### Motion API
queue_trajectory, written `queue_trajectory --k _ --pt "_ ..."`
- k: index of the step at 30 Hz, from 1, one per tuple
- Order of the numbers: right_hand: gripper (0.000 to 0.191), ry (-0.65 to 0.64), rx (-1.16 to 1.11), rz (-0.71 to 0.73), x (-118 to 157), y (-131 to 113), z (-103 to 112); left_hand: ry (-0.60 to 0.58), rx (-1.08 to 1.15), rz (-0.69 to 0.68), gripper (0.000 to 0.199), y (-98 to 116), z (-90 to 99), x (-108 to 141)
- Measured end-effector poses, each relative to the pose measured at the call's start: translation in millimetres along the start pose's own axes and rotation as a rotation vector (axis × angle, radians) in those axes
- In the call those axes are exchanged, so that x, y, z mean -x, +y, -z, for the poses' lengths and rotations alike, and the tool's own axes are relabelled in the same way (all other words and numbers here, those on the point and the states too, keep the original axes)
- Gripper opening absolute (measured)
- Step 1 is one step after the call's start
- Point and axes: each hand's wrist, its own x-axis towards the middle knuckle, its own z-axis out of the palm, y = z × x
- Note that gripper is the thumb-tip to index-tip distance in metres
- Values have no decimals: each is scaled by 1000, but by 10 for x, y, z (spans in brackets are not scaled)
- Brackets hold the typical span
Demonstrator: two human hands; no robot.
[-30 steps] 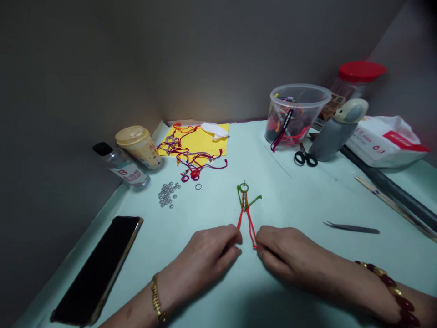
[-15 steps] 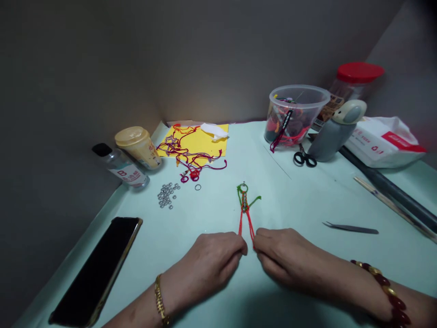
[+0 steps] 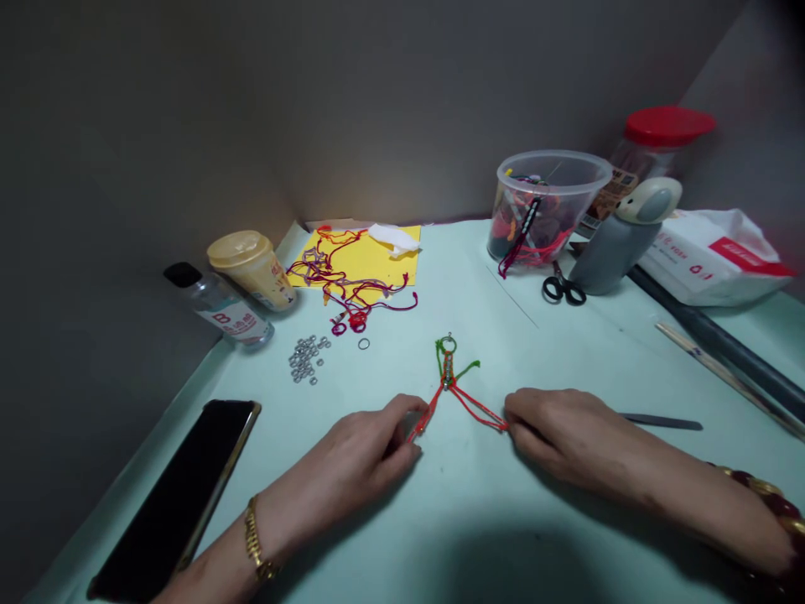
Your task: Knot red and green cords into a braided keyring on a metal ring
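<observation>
1. one hand, the left hand [image 3: 358, 453], has its thumb and forefinger parted, with the left red cords [image 3: 431, 409] passing through the gap; it is left of the knotted piece [image 3: 449, 366] and nearer the wearer.
2. the right hand [image 3: 566, 436] is closed in a pinch on the ends of the right red cords [image 3: 479, 410], which slant out rightward and nearer from the knotted piece.
3. the knotted piece itself lies on the pale green table [image 3: 377, 554], between the hands and a little beyond them, with a ring at its far end and green tails [image 3: 468, 369] beside it.
4. right of the knotted piece, tweezers [image 3: 667, 422] lie partly hidden behind the right hand.
5. left of the knotted piece is a cluster of silver beads [image 3: 304, 359]; farther left and nearer, a phone [image 3: 176, 495].
6. beyond the knotted piece, to the left, tangled threads [image 3: 356, 289] lie partly on a yellow sheet [image 3: 390, 267].
7. beyond it, to the right, are a clear tub [image 3: 534, 186] and scissors [image 3: 564, 290].
</observation>
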Motion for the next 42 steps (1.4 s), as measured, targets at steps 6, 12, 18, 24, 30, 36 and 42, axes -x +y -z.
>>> queue_trajectory --k 6,12,18,24,30,36,42 --pt "16 -98 -131 68 21 -137 47 -11 -106 41 13 4 14 3" --pt "16 -99 -170 96 6 -287 -72 138 -226 -133 27 72 65 -236" --pt "15 -89 -111 62 -14 -302 -151 396 -137 -262 20 -110 109 -927" --pt "16 -81 -87 92 34 -258 -112 454 -95 -179 17 -192 20 -1047" --pt "17 94 -22 190 41 -297 -149 255 -118 -54 27 -52 124 -664" --pt "18 204 -84 217 17 -331 -266 4 -302 -22 14 29 -61 -54" --pt "32 241 -220 258 43 -367 -351 182 -119 100 20 62 -123 117"
